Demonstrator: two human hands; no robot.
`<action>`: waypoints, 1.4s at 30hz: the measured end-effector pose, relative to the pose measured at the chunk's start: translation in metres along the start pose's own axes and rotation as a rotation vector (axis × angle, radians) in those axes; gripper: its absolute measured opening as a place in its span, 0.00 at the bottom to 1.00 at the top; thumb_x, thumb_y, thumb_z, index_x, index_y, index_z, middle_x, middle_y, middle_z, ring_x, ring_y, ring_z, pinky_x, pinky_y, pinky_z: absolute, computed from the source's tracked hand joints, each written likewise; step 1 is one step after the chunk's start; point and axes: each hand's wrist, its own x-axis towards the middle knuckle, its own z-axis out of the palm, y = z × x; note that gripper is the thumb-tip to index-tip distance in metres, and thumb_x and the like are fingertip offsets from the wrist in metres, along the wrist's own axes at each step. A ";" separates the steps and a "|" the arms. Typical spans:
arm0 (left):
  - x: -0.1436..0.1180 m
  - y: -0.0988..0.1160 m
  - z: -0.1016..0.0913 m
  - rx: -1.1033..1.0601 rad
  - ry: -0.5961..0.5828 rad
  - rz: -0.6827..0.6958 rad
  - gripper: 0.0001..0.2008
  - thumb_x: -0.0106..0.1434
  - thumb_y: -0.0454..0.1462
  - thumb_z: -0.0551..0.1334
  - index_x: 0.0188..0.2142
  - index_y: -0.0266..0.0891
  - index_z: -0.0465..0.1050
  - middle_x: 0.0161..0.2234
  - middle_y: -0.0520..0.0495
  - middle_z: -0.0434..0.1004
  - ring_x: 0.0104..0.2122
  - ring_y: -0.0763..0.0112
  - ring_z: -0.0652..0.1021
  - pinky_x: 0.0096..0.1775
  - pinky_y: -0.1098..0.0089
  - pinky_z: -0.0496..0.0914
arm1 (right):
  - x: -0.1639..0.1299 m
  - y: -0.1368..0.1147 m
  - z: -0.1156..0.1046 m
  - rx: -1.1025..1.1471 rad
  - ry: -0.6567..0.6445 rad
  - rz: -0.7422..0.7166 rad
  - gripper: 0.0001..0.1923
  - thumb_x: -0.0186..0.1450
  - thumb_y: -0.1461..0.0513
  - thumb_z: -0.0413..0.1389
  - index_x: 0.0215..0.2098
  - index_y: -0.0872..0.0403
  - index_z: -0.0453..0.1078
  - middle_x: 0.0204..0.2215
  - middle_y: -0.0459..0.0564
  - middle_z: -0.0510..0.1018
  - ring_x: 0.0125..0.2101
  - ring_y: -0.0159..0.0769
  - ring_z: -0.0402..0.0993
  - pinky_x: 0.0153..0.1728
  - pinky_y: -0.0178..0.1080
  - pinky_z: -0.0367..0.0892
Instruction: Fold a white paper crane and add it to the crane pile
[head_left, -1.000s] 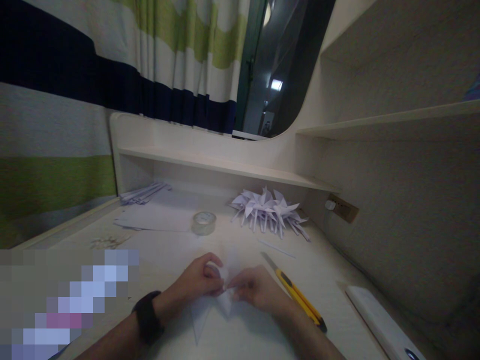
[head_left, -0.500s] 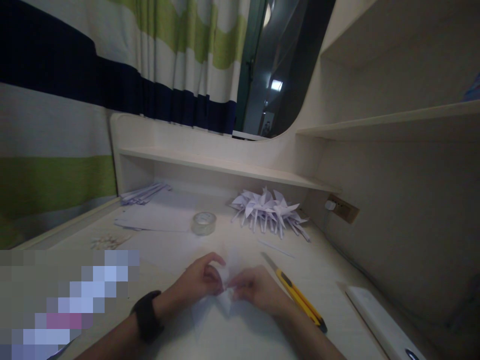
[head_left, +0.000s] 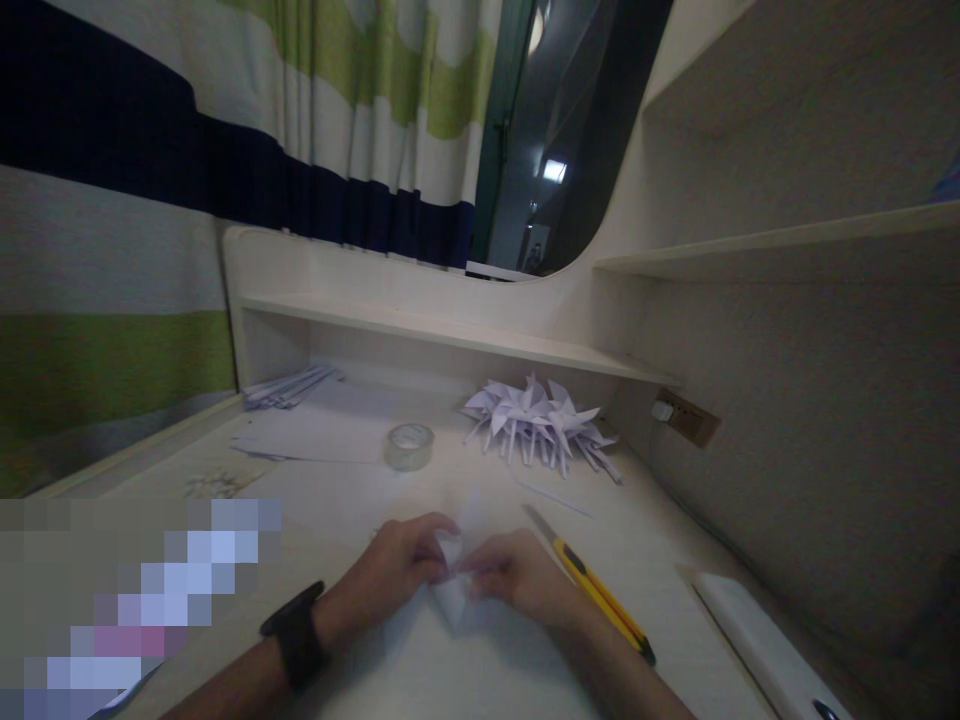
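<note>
Between my hands is a white paper pinwheel [head_left: 452, 600], partly covered by my fingers and slightly blurred. My left hand [head_left: 401, 562], with a black watch [head_left: 298, 636] on its wrist, pinches the pinwheel's left side with thumb and forefinger. From the right, my right hand [head_left: 517, 575] presses its fingertips together at the pinwheel's centre. Just right of that hand lies a yellow box cutter [head_left: 600, 590] with its blade out. A thin white paper stick [head_left: 555, 497] rests beyond the blade.
Several finished paper pinwheels [head_left: 532, 415] are piled at the back right. A roll of clear tape [head_left: 409, 447] stands beside paper sheets [head_left: 315, 425]. Folded paper strips [head_left: 292, 388] lie at the back left, small pale bits [head_left: 217, 484] nearer. A white case [head_left: 757, 640] is at right.
My left hand has shifted slightly right and its wrist has turned a little. The right hand stays nearly still, and both keep hold of the paper pinwheel.
</note>
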 end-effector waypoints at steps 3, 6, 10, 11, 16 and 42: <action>0.000 0.000 0.000 0.011 -0.011 0.026 0.15 0.53 0.30 0.61 0.41 0.41 0.73 0.27 0.53 0.81 0.27 0.70 0.79 0.32 0.73 0.68 | 0.000 -0.001 0.000 0.003 -0.006 -0.010 0.14 0.53 0.57 0.66 0.37 0.55 0.80 0.31 0.51 0.82 0.29 0.37 0.75 0.31 0.35 0.67; -0.001 0.000 0.000 0.024 -0.008 0.039 0.14 0.53 0.30 0.60 0.40 0.41 0.73 0.28 0.53 0.81 0.28 0.71 0.79 0.33 0.73 0.68 | 0.000 -0.001 -0.001 -0.029 -0.004 -0.019 0.14 0.53 0.57 0.66 0.37 0.54 0.80 0.30 0.50 0.82 0.30 0.37 0.75 0.32 0.35 0.67; -0.001 0.001 -0.001 0.022 0.003 0.051 0.15 0.53 0.29 0.60 0.40 0.41 0.73 0.27 0.54 0.80 0.28 0.71 0.79 0.33 0.73 0.69 | 0.001 0.000 -0.001 -0.048 0.018 -0.031 0.13 0.53 0.58 0.66 0.36 0.53 0.80 0.27 0.49 0.81 0.27 0.36 0.74 0.30 0.35 0.66; -0.001 0.001 -0.002 0.021 0.007 0.054 0.15 0.52 0.28 0.59 0.40 0.41 0.73 0.27 0.54 0.80 0.28 0.71 0.79 0.33 0.74 0.69 | 0.000 -0.001 -0.001 -0.048 0.020 -0.032 0.13 0.53 0.58 0.66 0.36 0.53 0.80 0.27 0.49 0.81 0.27 0.35 0.74 0.30 0.35 0.66; -0.001 -0.002 0.000 0.084 0.022 0.097 0.16 0.51 0.27 0.59 0.39 0.42 0.74 0.27 0.55 0.81 0.27 0.72 0.79 0.32 0.74 0.68 | 0.000 -0.005 -0.001 -0.021 0.008 -0.026 0.13 0.53 0.57 0.66 0.35 0.53 0.80 0.29 0.50 0.82 0.29 0.37 0.74 0.31 0.35 0.67; 0.000 -0.004 -0.007 0.086 0.004 0.177 0.12 0.53 0.27 0.60 0.35 0.41 0.73 0.28 0.55 0.80 0.27 0.74 0.78 0.35 0.75 0.68 | 0.000 -0.002 -0.005 0.020 0.017 -0.067 0.17 0.52 0.52 0.66 0.35 0.55 0.80 0.27 0.51 0.81 0.26 0.35 0.73 0.29 0.35 0.65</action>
